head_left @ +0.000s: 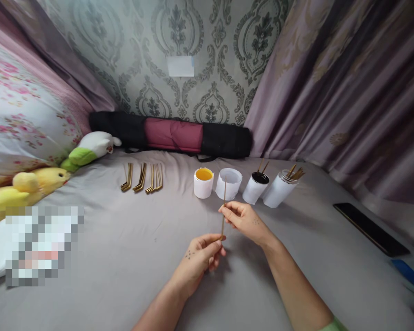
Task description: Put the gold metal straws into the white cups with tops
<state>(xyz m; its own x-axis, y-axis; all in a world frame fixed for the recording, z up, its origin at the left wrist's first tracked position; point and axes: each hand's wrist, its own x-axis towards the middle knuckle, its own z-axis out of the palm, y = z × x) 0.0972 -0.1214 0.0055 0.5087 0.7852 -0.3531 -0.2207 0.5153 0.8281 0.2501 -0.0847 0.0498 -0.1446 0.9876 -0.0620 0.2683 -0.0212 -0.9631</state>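
Note:
A thin gold-brown stick stands nearly upright between my two hands. My left hand pinches its lower end between thumb and fingers. Higher up, the fingers of my right hand close around the same stick, and its slim tip rises in front of a white cup. Beyond my hands is a row of white-wrapped containers: a cup of yellow contents, the pale-looking white cup, a dark-filled cup with two thin sticks in it, and a jar holding several brown sticks.
Three bunches of bent gold-coloured sticks lie left of the cups. A black phone rests at the right, near a blue object. Plush toys line the left side; a black and maroon long bag lies along the wall.

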